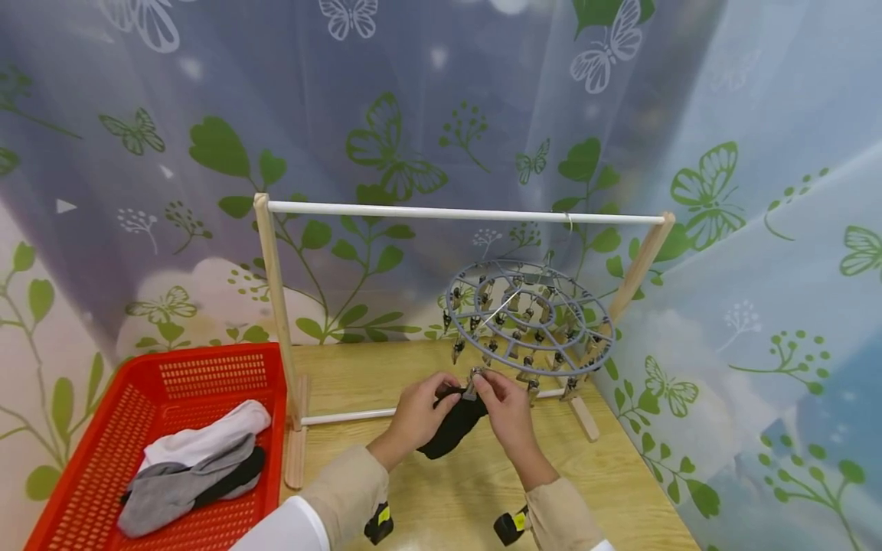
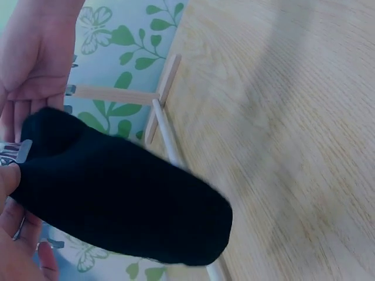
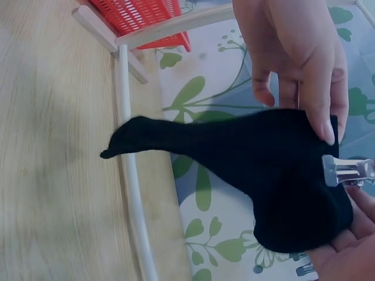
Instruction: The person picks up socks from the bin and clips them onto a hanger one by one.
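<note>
A black sock [image 1: 452, 425] hangs at a slant between my two hands, just below the near rim of a round grey clip hanger [image 1: 530, 317]. My left hand [image 1: 419, 413] pinches the sock at its upper edge. My right hand [image 1: 508, 409] holds a metal clip [image 1: 472, 383] of the hanger at that edge, its thumb over the clip. In the right wrist view the end of the clip [image 3: 347, 171] overlaps the cuff, and right-hand fingers [image 3: 345, 249] lie along the cuff's lower side. The rest of the sock [image 2: 129, 193] droops freely in the left wrist view.
The hanger hooks onto a white rail [image 1: 427, 212] on a wooden-post stand [image 1: 276, 306], with several other clips dangling. A red basket [image 1: 282, 383] at left contains a white sock [image 1: 213, 432], a grey sock [image 1: 165, 490] and black fabric [image 1: 230, 478]. Patterned curtains surround the wooden table [image 1: 441, 513].
</note>
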Tool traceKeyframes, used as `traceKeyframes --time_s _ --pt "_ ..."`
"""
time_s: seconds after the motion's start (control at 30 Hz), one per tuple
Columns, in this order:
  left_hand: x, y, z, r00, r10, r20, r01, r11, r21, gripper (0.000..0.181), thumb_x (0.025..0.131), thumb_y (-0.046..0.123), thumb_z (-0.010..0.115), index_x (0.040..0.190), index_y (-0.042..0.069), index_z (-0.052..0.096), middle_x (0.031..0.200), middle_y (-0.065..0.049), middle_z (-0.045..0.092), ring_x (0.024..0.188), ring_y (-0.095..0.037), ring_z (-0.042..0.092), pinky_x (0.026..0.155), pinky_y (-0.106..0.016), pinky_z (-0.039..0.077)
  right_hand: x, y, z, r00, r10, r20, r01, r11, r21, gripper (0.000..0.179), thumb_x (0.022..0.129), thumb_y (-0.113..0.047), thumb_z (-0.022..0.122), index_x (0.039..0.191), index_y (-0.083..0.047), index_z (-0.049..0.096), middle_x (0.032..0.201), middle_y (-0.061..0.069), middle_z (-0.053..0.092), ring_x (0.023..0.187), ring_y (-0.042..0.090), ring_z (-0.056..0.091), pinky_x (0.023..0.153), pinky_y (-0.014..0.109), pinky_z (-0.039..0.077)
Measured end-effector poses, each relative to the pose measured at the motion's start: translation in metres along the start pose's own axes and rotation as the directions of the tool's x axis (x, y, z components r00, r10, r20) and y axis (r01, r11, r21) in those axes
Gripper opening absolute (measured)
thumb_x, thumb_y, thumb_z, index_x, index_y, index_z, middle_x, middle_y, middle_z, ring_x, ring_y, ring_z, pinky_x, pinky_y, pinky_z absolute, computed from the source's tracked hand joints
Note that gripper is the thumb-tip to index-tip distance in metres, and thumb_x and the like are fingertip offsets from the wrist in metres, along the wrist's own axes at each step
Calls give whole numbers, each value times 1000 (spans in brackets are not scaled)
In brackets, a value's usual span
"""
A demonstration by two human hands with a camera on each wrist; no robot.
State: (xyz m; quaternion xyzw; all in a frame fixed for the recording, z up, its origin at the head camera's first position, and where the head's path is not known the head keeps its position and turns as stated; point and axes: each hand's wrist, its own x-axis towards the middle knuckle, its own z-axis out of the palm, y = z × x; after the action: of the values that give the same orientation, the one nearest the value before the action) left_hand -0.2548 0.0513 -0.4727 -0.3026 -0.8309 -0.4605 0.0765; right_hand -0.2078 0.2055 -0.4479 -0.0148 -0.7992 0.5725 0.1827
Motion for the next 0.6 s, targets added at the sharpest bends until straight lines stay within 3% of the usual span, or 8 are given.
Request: traceKeyframes --time_s 0.13,0.33,0.6 --pt "-1 -2 0 1000 -19 -11 19 1000 4 14 95 15 63 108 10 63 96 -3 69 87 -18 65 74 -34 51 3 23 -2 998 60 -8 -60 998 -23 40 97 -27 62 125 2 63 124 19 63 113 32 61 92 44 50" --pt "-4 -6 -4 999 -29 -16 29 999 29 13 94 14 65 106 12 64 90 -1 69 83 -18 65 70 -32 50 2 41 -4 990 141 22 -139 988 -65 49 93 -38 66 123 0 65 118 18 66 109 33 62 90 46 50" --pt "-6 -13 -11 998 -36 -51 39 998 57 15 92 13 67 107 11 64 87 0 68 81 -17 66 67 -30 50 -5 54 -7 955 264 134 -224 940 -256 56 91 -50 62 117 -1 68 113 16 67 99 31 65 82 46 52"
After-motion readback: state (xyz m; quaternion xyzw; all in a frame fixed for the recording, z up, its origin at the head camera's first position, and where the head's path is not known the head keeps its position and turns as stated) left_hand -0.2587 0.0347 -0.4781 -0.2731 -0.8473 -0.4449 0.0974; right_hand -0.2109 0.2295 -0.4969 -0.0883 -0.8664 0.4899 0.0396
